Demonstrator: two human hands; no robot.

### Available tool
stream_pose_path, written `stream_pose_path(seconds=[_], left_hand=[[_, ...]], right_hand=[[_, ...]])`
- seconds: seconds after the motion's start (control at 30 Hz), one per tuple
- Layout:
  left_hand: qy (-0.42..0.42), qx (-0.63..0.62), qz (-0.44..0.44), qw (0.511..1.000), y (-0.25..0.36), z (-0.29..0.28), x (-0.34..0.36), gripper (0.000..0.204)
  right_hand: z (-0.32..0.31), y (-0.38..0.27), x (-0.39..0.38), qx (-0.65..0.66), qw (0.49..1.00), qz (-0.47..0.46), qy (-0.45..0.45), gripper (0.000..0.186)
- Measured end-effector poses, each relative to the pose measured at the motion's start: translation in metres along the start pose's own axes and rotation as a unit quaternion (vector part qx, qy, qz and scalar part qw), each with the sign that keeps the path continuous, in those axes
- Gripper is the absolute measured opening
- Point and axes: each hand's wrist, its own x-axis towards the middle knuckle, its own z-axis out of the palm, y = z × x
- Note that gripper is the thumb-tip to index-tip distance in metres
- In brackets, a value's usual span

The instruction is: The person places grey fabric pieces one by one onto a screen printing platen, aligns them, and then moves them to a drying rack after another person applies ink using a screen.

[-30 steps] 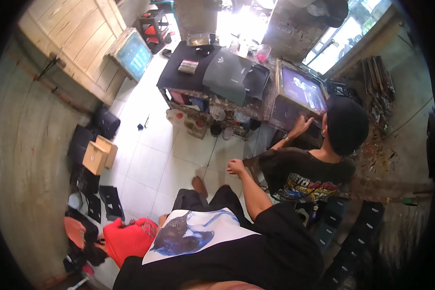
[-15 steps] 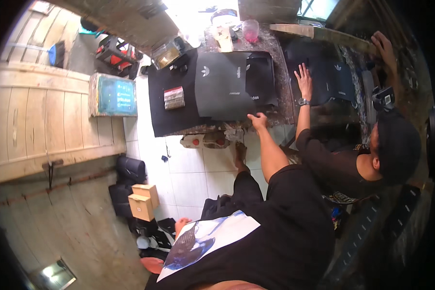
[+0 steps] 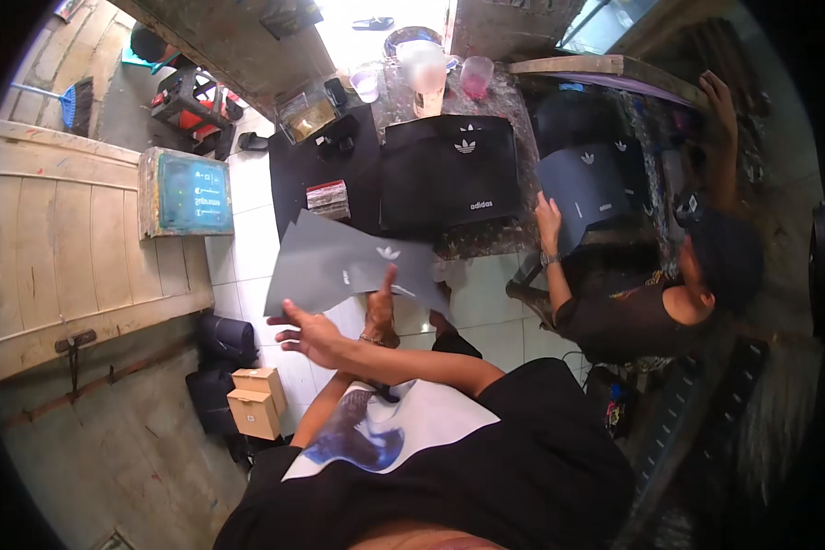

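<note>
1. Across the upper middle of the frame: a workbench (image 3: 481,242), stained and speckled, draped at its left end in a black cover (image 3: 293,165); below, pale floor tiles (image 3: 490,312).
2. Right of the frame: a co-worker (image 3: 614,316) in dark shirt and cap, close to the bench, beside a blue-grey sheet (image 3: 585,183).
3. Upper middle, flat on the bench: overlapping black sheets (image 3: 431,179) with white print.
4. Left of centre: the grey sheet (image 3: 325,266), also printed white, tilted in the air just off the bench's near edge, above the tiles — perhaps more than one layer, judging by the doubled corner at its upper left.
5. Handling, as a judgement: probably light and thin, flexible yet with some spring, maybe smooth enough to slide; likely to sag or crease from a single pinch. Best taken by opposite edges or corners, away from the white marks, with fingers flat beneath for support.
6. Centre of the frame: left hand (image 3: 379,310), thumb over the sheet's lower edge, seemingly pinching it; fingers underneath hidden, so cannot tell how firmly.
7. Left of that, forearm crossing over: right hand (image 3: 316,335), fingers spread, not clenched, at the sheet's lower left corner; cannot tell whether bearing any weight.
8. Smallest, above the sheet: a red-and-white block (image 3: 328,202) on the black cover.
</note>
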Motion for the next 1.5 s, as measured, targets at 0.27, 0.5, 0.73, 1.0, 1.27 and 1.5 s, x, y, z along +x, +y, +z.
stream_pose_path(seconds=[0.27,0.5,0.73,1.0,1.27,1.5], left_hand=[[0.058,-0.232,-0.017,0.971,0.024,-0.112,-0.012,0.037],[-0.152,-0.125,0.057,0.979,0.088,-0.212,-0.055,0.034],[-0.072,-0.104,0.049,0.991,0.078,-0.240,-0.051,0.032],[0.084,-0.275,0.031,0.957,0.052,-0.228,-0.086,0.038],[0.258,-0.330,0.023,0.908,0.046,-0.198,-0.142,0.038],[0.239,-0.362,-0.056,0.899,0.015,-0.199,-0.133,0.036]], right_hand=[[0.054,0.026,0.002,-0.237,0.964,0.070,-0.094,0.026],[0.044,-0.086,-0.110,-0.360,0.898,-0.253,0.016,0.019],[-0.061,-0.216,-0.114,-0.513,0.705,-0.402,0.281,0.021],[-0.191,-0.344,0.067,-0.880,0.383,-0.171,0.222,0.056],[-0.184,-0.397,0.158,-0.957,0.228,-0.150,0.101,0.064],[-0.184,-0.411,0.172,-0.961,0.181,-0.207,0.036,0.060]])
